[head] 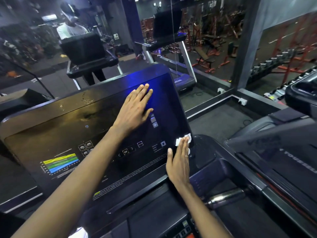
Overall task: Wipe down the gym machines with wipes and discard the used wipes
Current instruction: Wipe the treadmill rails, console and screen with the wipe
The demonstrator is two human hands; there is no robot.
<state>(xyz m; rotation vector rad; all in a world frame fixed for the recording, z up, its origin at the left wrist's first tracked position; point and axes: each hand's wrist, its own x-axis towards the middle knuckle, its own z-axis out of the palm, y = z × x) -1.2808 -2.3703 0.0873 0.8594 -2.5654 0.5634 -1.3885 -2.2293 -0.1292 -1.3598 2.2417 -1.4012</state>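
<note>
Closest in, a steel grip (226, 197) juts from the frame under the right side of the treadmill console (68, 131). Just above it the right hand (179, 162) lies flat, fingers straight and close together. It presses a white wipe (180, 140) onto the console's lower right corner. The wipe is bunched under the fingertips and pokes out past them, with a scrap showing beside the little finger. Nothing pinches it; pressure alone holds it there.

Farther up the glass, near the upper right corner, the left hand (135, 107) rests palm down with its fingers lightly spread, holding nothing. I'd say it is steadying the panel. Wet specks sit along the top edge toward the left, so that stretch looks unwiped.

The wipe looks thin, limp and nearly weightless, and probably damp. On glass this slick it could skid out from under a flat palm, most likely where the corner rounds off. Folding it into a pad and trapping one edge under the thumb would hold it better. The panel shows lit icons, so even pressure seems wiser than a hard scrub.

Beyond the console a mirror (42, 54) reflects the machine and the person, and a dumbbell rack (274, 60) stands off to the right.
</note>
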